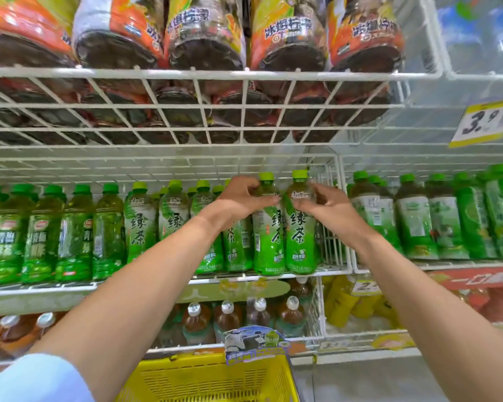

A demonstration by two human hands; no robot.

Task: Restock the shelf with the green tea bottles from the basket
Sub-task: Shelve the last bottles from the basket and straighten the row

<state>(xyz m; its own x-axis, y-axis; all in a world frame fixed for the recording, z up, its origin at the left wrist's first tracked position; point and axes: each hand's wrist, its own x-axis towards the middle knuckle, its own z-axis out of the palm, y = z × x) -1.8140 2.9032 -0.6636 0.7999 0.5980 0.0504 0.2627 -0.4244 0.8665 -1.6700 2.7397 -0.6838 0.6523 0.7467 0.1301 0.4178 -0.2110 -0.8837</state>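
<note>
At the front edge of the shelf (317, 274), two green tea bottles stand upright side by side, touching or nearly so, with a hand on each. The left hand (238, 200) curls its fingers and thumb round the shoulder of the left bottle (269, 245), just under the cap. The right hand (330, 206) pinches the shoulder of the right bottle (301, 245) with bent fingers; how firm that hold is I cannot tell.

Both grips sit high, well above the bases, so any sideways push is likely to tip a bottle, not slide it. The bases rest on wire right at the lip; a tilt forward could send either one off the edge, down toward the brown bottles (227, 317) on the level below or the yellow basket (186, 381) under the arms.

Pushing back has its own risk. The row (140, 224) to the left is packed tight, and a hard shove may knock the bottles behind over like dominoes. To the right, the wire divider (331, 227) stands just beside the right bottle, and the base or the knuckles could snag on it.

Overhead, the rack (186, 74) hangs low above the caps, so lifting a bottle to reseat it could strike the wire.

No bottles show in the visible part of the basket, so these two may be the last.
</note>
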